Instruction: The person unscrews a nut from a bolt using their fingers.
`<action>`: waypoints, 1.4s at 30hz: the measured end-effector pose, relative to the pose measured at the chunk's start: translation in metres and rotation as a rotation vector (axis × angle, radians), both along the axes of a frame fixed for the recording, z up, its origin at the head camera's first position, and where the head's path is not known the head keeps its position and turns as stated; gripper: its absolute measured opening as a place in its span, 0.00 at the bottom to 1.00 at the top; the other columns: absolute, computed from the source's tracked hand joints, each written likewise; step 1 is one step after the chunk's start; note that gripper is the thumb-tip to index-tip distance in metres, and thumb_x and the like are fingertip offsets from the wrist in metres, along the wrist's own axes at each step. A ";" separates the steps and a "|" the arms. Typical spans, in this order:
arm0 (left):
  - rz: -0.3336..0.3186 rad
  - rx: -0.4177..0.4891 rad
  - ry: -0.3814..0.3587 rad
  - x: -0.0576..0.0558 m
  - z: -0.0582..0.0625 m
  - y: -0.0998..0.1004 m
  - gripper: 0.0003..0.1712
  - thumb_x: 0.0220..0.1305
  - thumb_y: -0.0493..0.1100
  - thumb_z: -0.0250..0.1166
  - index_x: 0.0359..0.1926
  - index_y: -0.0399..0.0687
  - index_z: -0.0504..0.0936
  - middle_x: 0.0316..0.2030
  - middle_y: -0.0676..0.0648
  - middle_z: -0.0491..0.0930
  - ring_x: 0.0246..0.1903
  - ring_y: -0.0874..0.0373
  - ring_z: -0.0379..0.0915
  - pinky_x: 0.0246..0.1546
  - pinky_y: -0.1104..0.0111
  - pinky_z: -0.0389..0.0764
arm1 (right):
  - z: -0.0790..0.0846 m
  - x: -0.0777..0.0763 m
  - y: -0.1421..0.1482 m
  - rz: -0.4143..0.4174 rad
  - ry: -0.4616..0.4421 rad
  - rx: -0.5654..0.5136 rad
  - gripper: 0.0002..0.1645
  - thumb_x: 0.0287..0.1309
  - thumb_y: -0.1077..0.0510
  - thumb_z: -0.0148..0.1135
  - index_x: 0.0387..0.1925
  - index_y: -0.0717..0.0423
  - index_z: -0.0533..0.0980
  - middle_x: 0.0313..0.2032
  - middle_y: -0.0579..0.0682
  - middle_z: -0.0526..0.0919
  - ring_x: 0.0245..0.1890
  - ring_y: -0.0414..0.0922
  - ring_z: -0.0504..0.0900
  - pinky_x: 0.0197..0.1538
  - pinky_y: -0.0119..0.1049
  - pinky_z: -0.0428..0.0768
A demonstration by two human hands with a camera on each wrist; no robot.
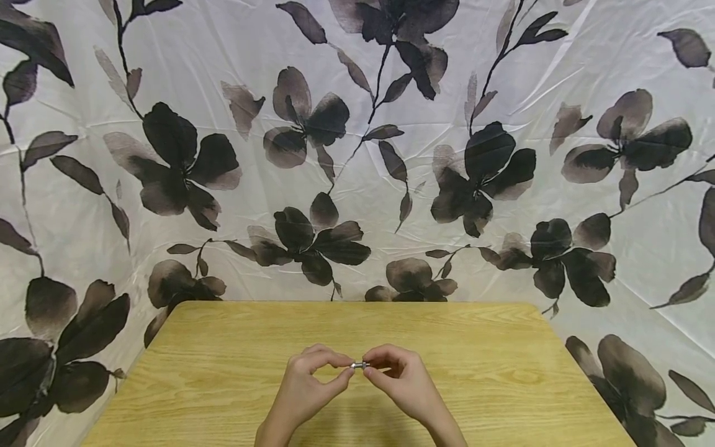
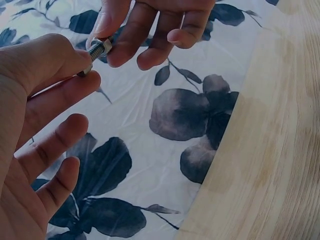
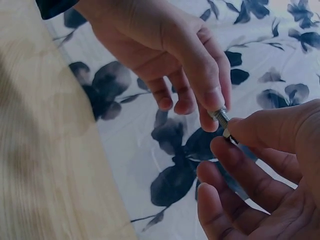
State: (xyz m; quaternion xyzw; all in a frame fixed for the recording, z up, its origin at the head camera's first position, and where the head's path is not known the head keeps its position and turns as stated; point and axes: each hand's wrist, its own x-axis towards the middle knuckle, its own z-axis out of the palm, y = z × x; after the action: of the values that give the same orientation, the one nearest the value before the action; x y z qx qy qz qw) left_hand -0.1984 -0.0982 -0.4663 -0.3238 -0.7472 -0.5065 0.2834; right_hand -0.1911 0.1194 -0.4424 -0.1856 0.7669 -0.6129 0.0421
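Both hands meet above the table near its front. My left hand (image 1: 304, 386) pinches one end of a small metal bolt (image 1: 359, 365) between thumb and index finger. At the bolt's other end, the thumb and index finger of my right hand (image 1: 406, 383) pinch around a hex nut (image 2: 106, 45). Silvery thread (image 2: 95, 52) shows between the two grips in the left wrist view. In the right wrist view the bolt (image 3: 221, 118) runs slantwise from hand to hand. Fingertips partly cover both ends. The remaining fingers of each hand are loosely bent, away from the metal.
A yellow wood-grain table (image 1: 223, 347) lies beneath the hands. Behind it and along both sides hangs a white cloth (image 1: 391, 205) with dark flower prints. The table's far edge runs close to the cloth. A dark sleeve (image 3: 55, 7) shows at the left arm's wrist.
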 end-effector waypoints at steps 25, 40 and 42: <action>0.007 0.006 -0.005 -0.001 0.003 0.000 0.15 0.52 0.30 0.78 0.37 0.54 0.92 0.33 0.53 0.89 0.35 0.63 0.83 0.38 0.68 0.85 | 0.003 -0.003 0.003 -0.088 -0.038 -0.039 0.20 0.72 0.49 0.62 0.56 0.58 0.81 0.47 0.57 0.89 0.48 0.40 0.87 0.51 0.32 0.83; -0.012 0.017 -0.019 0.000 0.003 0.002 0.13 0.54 0.32 0.78 0.38 0.54 0.92 0.34 0.54 0.89 0.35 0.62 0.83 0.38 0.67 0.86 | 0.000 -0.004 0.002 -0.007 -0.048 0.004 0.16 0.71 0.50 0.64 0.45 0.57 0.87 0.37 0.58 0.90 0.40 0.40 0.88 0.48 0.33 0.82; -0.006 0.016 -0.031 0.000 0.003 0.002 0.14 0.54 0.32 0.78 0.38 0.55 0.92 0.34 0.55 0.89 0.35 0.63 0.83 0.38 0.67 0.85 | 0.000 -0.004 0.002 0.009 -0.046 -0.008 0.15 0.71 0.51 0.64 0.47 0.57 0.86 0.38 0.58 0.90 0.41 0.42 0.89 0.49 0.34 0.83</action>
State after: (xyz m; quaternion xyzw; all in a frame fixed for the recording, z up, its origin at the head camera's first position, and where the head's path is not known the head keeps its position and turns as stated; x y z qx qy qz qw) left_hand -0.1986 -0.0963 -0.4630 -0.3158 -0.7463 -0.5184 0.2730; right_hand -0.1947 0.1218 -0.4421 -0.1749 0.7624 -0.6200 0.0619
